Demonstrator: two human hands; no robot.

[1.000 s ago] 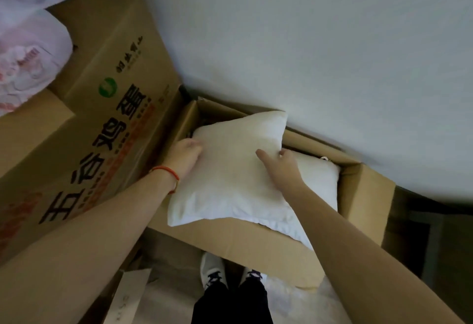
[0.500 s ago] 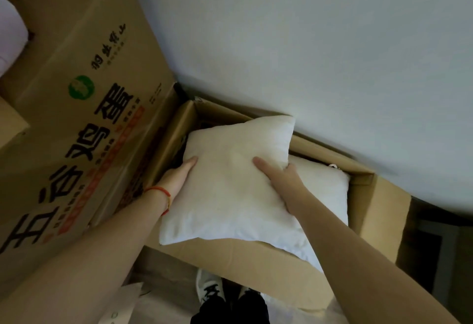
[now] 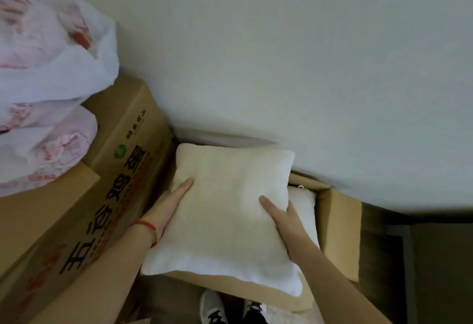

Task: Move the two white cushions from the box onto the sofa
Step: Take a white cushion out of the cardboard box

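Observation:
A white cushion (image 3: 225, 211) is lifted above an open cardboard box (image 3: 343, 231) that stands against the wall. My left hand (image 3: 171, 203) grips its left edge, thumb on top. My right hand (image 3: 284, 216) grips its right edge the same way. A second white cushion (image 3: 303, 200) lies in the box underneath, only its right part showing past the held one. The sofa is not in view.
A large printed cardboard carton (image 3: 102, 208) stands close on the left, with white and pink plastic bags (image 3: 46, 93) piled on it. A pale wall (image 3: 307, 54) rises right behind the box. My shoes (image 3: 212, 308) are at the box's front edge. Dark floor lies at right.
The cushion has risen out of the box between both hands, and now hides most of the box opening. My view has tilted up, bringing the plastic bags back in.

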